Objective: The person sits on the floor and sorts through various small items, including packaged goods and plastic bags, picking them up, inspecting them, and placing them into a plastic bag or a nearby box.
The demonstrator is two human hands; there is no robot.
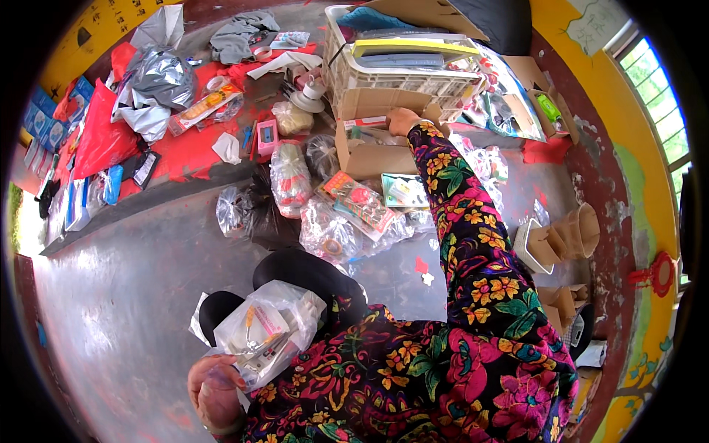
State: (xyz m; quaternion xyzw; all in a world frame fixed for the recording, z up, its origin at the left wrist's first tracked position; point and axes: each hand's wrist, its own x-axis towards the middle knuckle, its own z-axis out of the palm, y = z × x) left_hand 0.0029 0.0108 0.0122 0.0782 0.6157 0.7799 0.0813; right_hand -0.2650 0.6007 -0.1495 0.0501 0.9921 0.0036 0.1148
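My left hand (216, 387) is closed at the edge of a clear plastic bag (260, 325) resting on my lap. Through the plastic show a pale flat package and some thin, long things I cannot name. My right arm stretches far forward, its hand (402, 120) inside an opened cardboard box (378, 159). The fingers there are curled, and what they grip, if anything, is hidden. Small packaged goods lie in the box near that hand. A green-and-white packet (405, 190) leans just in front of the box.
A cream plastic crate (341, 81) full of flat things stands behind the box. Clear bags (332, 232) and colourful flat packages (358, 203) pile before it. On the raised ledge lie a red bag (103, 136), silver foil (164, 74) and a pink sharpener-like box (267, 136). A white basket (533, 247) sits right.
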